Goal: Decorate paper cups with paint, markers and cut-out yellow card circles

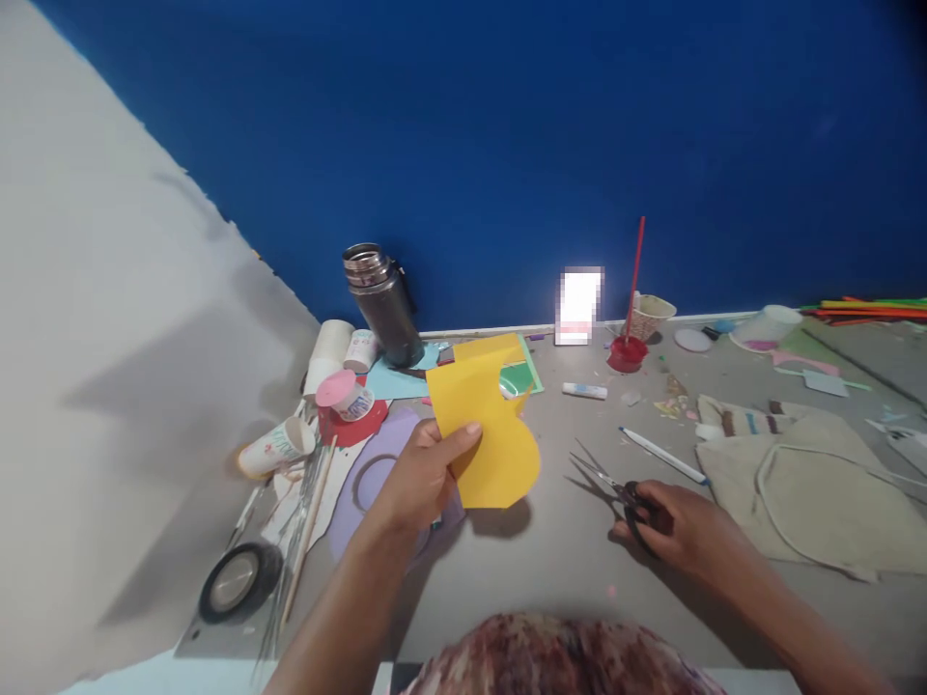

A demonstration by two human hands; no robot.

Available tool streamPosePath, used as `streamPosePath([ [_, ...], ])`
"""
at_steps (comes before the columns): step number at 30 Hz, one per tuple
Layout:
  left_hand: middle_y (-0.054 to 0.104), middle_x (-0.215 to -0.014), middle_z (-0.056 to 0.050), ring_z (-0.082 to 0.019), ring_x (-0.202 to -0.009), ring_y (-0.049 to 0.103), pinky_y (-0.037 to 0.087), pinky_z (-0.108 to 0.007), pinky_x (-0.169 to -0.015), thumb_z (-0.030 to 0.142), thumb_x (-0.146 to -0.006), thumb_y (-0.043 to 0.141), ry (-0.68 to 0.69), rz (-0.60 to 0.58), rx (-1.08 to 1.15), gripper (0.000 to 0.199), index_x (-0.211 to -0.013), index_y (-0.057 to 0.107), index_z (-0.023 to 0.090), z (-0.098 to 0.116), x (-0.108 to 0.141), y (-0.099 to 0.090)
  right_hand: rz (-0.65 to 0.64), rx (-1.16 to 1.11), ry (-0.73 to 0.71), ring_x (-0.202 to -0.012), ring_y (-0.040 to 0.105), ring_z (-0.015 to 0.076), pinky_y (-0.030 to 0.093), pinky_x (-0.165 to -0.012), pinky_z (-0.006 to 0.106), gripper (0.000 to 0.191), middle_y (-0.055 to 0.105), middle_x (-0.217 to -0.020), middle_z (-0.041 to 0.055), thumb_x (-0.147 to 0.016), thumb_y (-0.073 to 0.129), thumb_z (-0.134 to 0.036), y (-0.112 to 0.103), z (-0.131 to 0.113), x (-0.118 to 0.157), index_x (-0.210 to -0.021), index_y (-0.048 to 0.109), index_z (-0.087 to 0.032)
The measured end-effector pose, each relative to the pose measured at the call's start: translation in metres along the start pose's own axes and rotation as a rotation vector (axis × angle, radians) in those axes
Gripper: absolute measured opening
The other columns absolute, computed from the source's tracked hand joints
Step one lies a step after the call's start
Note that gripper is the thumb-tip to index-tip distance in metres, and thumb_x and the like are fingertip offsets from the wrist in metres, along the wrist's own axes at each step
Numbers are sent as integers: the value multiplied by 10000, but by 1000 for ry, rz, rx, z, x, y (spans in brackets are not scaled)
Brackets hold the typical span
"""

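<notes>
A sheet of yellow paper (492,454), with a curved cut edge on its right side, is raised over the table. My left hand (424,473) pinches it at the lower left, thumb on the face toward me. To the right, my right hand (670,521) grips black-handled scissors (615,487) with fingers through the loops. The scissor blades are parted, point toward the far left and stand apart from the paper. Just beyond my right hand lies a white marker with a blue tip (662,456). Lilac paper (348,526) is partly hidden under my left hand.
A dark flask (383,309), paper cups (279,446) and a black tape roll (240,582) stand at left. A lit phone (579,304) leans on the blue wall. At right are a red stick in a base (627,354), a glue stick (584,391) and a cloth bag (811,492).
</notes>
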State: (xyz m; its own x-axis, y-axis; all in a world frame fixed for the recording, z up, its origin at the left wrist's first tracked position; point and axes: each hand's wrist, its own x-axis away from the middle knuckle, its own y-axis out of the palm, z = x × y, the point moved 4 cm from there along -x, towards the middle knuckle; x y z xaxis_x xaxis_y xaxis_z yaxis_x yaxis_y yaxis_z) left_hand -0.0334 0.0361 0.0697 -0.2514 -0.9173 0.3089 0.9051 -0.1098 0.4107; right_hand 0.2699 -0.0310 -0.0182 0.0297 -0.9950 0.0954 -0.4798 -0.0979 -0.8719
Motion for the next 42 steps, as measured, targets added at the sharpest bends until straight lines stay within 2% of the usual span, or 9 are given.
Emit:
streamPosePath([
  [4, 813, -1054, -149, -369, -1047, 768, 633, -449, -880, 488, -688, 904, -42, -150, 85, 518, -1051, 752, 151, 4, -8, 42, 148, 14, -37, -785, 673, 247, 472, -720, 334, 283, 740, -944, 92, -803, 720, -443, -6, 26, 11, -985, 729, -227],
  [7, 813, -998, -159, -344, -945, 786, 642, -405, -764, 493, -714, 878, -191, -209, 49, 482, -1017, 752, 140, -31, -19, 50, 120, 37, 10, -689, 645, 211, 448, -653, 319, 205, 717, -927, 88, -846, 678, -422, -1, 38, 17, -885, 716, -225],
  [13, 796, -807, -129, -257, -743, 761, 573, -321, -687, 461, -633, 907, -232, 44, -147, 458, -859, 730, 104, -101, -40, 16, 24, 30, 197, -563, 531, 175, 293, -551, 282, 279, 595, -621, -16, -785, 708, -371, 3, 50, 19, -709, 469, -250],
  [19, 734, -715, -62, -206, -592, 684, 494, -286, -558, 448, -768, 758, -186, 66, -514, 464, -1071, 705, 100, -92, -32, 2, -68, -49, 127, -625, 544, 173, 330, -591, 268, 181, 607, -676, -27, -733, 692, -272, -1, 53, 20, -759, 515, -245],
  [25, 753, -973, -117, -290, -905, 742, 586, -433, -789, 333, -972, 498, 311, 432, -1298, 461, -1391, 568, 153, -66, 2, -15, -134, -50, 112, -632, 570, 178, 351, -595, 273, 116, 619, -687, -23, -797, 671, -312, -6, 56, 25, -807, 578, -244],
  [30, 660, -1399, -157, -336, -1370, 581, 539, -541, -1083, 148, -914, 548, 765, -2, -1535, 353, -1244, 660, 207, -94, 13, 6, -130, 2, 125, -616, 617, 199, 331, -583, 290, 167, 679, -684, -10, -858, 654, -428, -17, 54, 22, -867, 667, -261],
  [33, 661, -1401, -141, -327, -1414, 543, 532, -550, -1101, 116, -918, 536, 805, -19, -1522, 321, -1188, 677, 217, -96, 12, 3, -117, 22, 138, -613, 636, 208, 338, -572, 291, 193, 705, -683, -2, -866, 638, -448, -25, 56, 18, -815, 688, -270],
  [36, 730, -1248, -129, -293, -1282, 633, 548, -501, -1060, 170, -970, 529, 765, 25, -1475, 252, -1172, 677, 202, -79, 14, -8, -52, 25, 127, -588, 639, 206, 347, -547, 289, 259, 710, -667, 2, -897, 602, -482, -29, 56, 14, -779, 691, -270],
  [42, 707, -891, -71, -263, -895, 681, 495, -380, -757, 247, -1024, 482, 130, 399, -1642, 235, -845, 627, 201, -41, 30, -43, -50, -73, -66, -633, 676, 189, 429, -595, 284, 305, 749, -738, 3, -981, 540, -494, 1, 18, 7, -840, 697, -274],
])
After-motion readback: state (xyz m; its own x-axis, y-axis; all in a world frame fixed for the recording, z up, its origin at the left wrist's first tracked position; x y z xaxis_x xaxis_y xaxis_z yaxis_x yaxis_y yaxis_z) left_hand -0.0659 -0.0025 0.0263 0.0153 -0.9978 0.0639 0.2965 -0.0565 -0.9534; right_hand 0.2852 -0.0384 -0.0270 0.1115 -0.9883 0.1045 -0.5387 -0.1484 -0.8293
